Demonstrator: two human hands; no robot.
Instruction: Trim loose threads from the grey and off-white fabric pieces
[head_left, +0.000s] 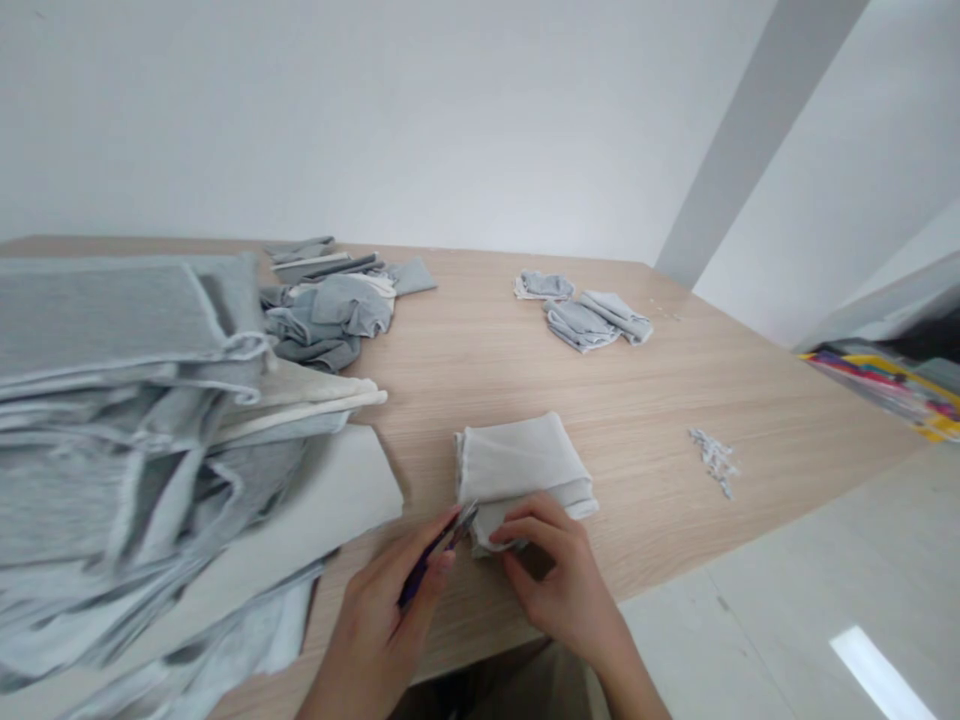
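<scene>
A folded pale grey cloth (521, 465) lies on the wooden table (675, 380) near its front edge. My right hand (559, 575) pinches the cloth's near corner, fingers closed on the fabric. My left hand (390, 610) grips small purple-handled snips (435, 550), whose metal tips touch the cloth's near left corner.
A tall stack of grey and cream fabric (135, 420) fills the left side. More grey pieces (334, 305) lie at the back, a few folded ones (589, 315) at the back right, and thread scraps (716, 460) at the right. Coloured items (892, 385) sit beyond the table.
</scene>
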